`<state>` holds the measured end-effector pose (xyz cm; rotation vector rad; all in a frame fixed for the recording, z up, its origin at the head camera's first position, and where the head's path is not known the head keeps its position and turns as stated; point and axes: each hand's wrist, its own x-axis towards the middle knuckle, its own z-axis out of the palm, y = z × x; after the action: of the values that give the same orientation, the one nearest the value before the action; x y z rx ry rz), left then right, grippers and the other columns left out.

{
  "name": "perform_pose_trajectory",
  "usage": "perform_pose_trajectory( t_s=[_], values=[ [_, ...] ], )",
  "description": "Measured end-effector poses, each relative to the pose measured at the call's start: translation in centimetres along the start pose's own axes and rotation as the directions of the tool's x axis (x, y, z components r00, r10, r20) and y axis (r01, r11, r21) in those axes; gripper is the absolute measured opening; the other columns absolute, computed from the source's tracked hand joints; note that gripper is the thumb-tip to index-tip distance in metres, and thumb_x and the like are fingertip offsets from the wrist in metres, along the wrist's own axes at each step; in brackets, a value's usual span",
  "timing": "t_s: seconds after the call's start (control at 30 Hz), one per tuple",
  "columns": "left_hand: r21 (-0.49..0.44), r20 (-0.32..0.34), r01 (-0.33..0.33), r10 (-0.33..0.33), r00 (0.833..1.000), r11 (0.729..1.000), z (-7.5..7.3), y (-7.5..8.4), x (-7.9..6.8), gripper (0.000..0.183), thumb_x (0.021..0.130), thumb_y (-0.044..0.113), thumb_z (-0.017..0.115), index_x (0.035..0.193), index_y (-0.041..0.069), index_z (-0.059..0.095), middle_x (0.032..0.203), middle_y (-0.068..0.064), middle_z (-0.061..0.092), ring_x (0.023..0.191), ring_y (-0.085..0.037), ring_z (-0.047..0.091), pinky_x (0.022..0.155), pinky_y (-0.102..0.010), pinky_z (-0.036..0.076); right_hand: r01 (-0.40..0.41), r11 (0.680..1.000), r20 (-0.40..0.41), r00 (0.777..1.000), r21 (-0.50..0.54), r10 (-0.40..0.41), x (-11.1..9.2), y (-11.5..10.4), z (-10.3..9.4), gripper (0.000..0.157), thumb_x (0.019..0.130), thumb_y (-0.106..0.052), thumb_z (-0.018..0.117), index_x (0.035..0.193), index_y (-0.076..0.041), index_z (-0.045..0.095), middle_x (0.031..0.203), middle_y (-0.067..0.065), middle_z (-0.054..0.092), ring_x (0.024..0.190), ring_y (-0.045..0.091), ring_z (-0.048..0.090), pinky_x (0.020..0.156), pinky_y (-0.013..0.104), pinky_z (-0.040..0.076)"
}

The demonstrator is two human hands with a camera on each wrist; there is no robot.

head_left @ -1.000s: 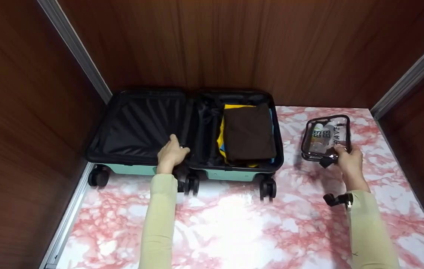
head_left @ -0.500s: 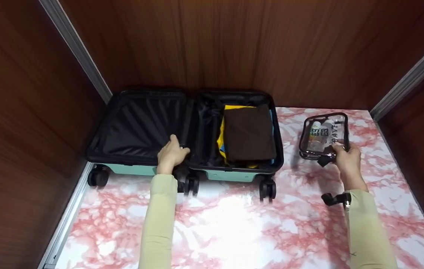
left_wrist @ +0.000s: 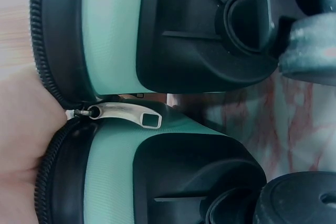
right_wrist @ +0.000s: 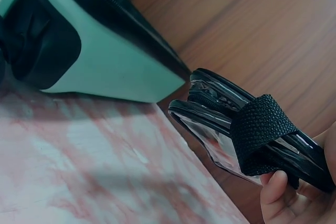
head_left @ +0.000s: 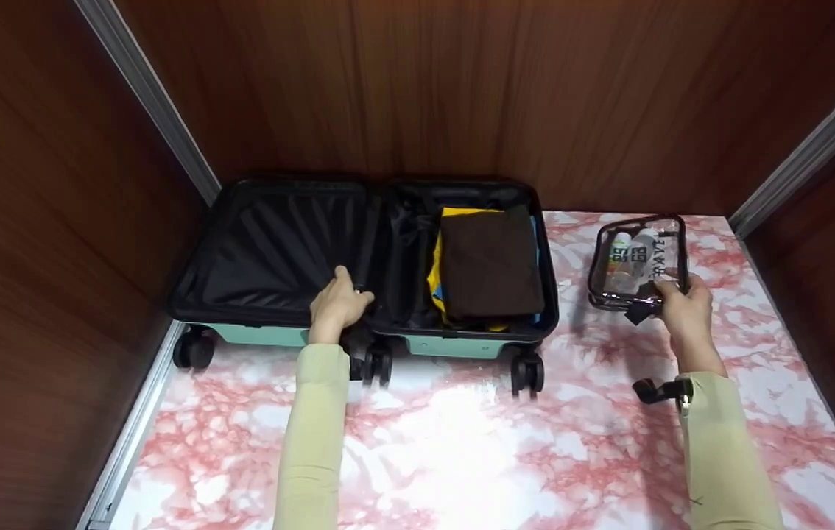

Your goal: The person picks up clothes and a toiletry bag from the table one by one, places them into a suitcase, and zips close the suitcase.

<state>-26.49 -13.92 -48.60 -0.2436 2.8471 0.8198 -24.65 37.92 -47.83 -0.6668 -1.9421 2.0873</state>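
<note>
A mint-green suitcase (head_left: 454, 344) lies spread open, its two black-lined halves side by side. On the inner edge of the left half, near the hinge, rests my left hand (head_left: 338, 303). In the left wrist view the palm meets the black zipper (left_wrist: 44, 77), beside a metal zipper pull (left_wrist: 126, 113). To the right of the suitcase, my right hand (head_left: 688, 316) grips the near right corner of a clear toiletry bag (head_left: 637, 269) with black trim, lettering and bottles inside. A black strap loop (right_wrist: 262, 135) sticks out from the bag beside the fingers.
Folded brown cloth (head_left: 491, 261) lies over yellow and blue cloth in the suitcase's right half. The left half shows a dark lining (head_left: 270, 243). Black wheels (head_left: 528, 372) point toward me. Wooden panels (head_left: 447, 88) close in the back and sides of the red-and-white marbled surface (head_left: 572, 456).
My right hand has lifted the toiletry bag slightly, shifting it a little back and to the left. My left hand stays in place on the suitcase.
</note>
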Motion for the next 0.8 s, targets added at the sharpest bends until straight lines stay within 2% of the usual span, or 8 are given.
perform_pose_trajectory(
  t_s=[0.6, 0.8],
  values=[
    [-0.001, -0.007, 0.001, -0.001, 1.000, 1.000, 0.0, -0.1, 0.1, 0.076, 0.097, 0.035, 0.063, 0.154, 0.000, 0.028, 0.139, -0.022, 0.055, 0.120, -0.044, 0.057, 0.101, -0.055, 0.040, 0.053, 0.997, 0.004, 0.999, 0.047, -0.053, -0.6, -1.1, 1.3, 0.017, 0.099, -0.003, 0.058, 0.115, -0.008, 0.058, 0.079, -0.002, 0.061, 0.061, 0.007, 0.060, 0.049, 0.020, 0.048],
    [0.001, -0.009, -0.002, 0.002, 1.000, 1.000, 0.0, -0.1, 0.1, 0.074, 0.097, 0.035, 0.062, 0.153, 0.001, 0.029, 0.135, -0.022, 0.058, 0.117, -0.043, 0.058, 0.100, -0.054, 0.041, 0.076, 0.996, -0.002, 0.997, 0.054, -0.076, -0.7, -1.4, 1.6, 0.015, 0.098, -0.002, 0.060, 0.112, -0.008, 0.058, 0.080, -0.002, 0.062, 0.064, 0.007, 0.060, 0.053, 0.019, 0.049]
  ],
)
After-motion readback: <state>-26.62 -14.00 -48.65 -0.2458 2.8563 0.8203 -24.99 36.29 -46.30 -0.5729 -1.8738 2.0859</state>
